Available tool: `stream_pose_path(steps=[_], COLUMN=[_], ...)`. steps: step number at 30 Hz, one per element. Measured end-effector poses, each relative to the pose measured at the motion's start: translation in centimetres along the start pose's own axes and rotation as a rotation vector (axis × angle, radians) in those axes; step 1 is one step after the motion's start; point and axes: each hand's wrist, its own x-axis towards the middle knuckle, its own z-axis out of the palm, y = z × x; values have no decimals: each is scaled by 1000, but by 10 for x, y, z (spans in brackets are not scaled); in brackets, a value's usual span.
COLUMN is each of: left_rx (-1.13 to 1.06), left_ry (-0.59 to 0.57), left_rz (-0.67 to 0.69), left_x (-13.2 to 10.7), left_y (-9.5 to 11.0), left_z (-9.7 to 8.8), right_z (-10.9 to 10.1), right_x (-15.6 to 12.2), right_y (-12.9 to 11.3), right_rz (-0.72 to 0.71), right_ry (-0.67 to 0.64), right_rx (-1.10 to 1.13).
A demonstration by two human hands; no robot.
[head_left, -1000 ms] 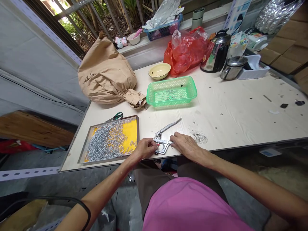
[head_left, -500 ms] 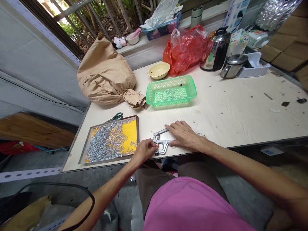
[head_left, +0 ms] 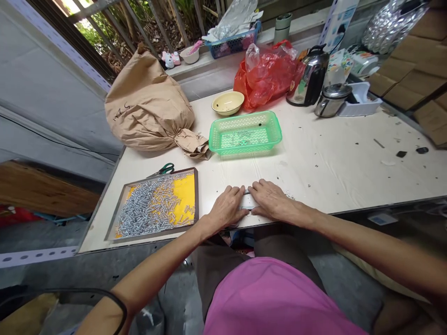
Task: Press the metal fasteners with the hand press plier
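Note:
A grey metal hand tool (head_left: 248, 201), pliers-like with two long arms, lies at the table's front edge. My left hand (head_left: 227, 207) is wrapped over its left end, hiding the jaw and spring. Over its right end closes my right hand (head_left: 270, 200), with the thumb on the near arm and fingers on the far one. Only the middle of the two arms shows between my hands. To the left, a shallow tray (head_left: 196, 195) with a yellow bottom bears a heap of small silvery metal pieces (head_left: 143, 207), perhaps springs.
Behind my hands stands a green plastic basket (head_left: 244, 150) with a few small metal pieces. Green-handled scissors (head_left: 168, 168) lie behind the tray. Farther back are a brown paper sack (head_left: 148, 107), a cream bowl (head_left: 227, 103), a red plastic bag (head_left: 267, 79) and a kettle (head_left: 309, 77).
My left hand has gone from pinching a small part at the tool's jaw to wrapping over the tool's left end. My right hand still grips the right end.

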Motion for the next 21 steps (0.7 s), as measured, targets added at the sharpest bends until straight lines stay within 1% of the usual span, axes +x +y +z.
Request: stream_pose_path(steps=[3, 8, 11, 14, 17, 19, 21], left_rx=[-7, -26, -15, -7, -17, -44, -76], left_ry=[-24, 9, 10, 24, 114, 205, 277], left_rz=[2, -27, -41, -46, -44, -13, 36], left_x=[5, 9, 14, 12, -2, -14, -24], left_y=[1, 1, -2, -3, 1, 10, 22], left_z=[-2, 5, 4, 3, 12, 26, 41], right_z=[-3, 4, 4, -2, -8, -9, -6], right_x=[4, 7, 8, 9, 9, 8, 9], right_y=[1, 3, 3, 7, 21, 32, 40], right_rz=[-26, -34, -24, -21, -81, -142, -135], right_ry=[-26, -48, -39, -18, -18, -36, -6], right_rx=[-17, 1, 20, 15, 72, 148, 174])
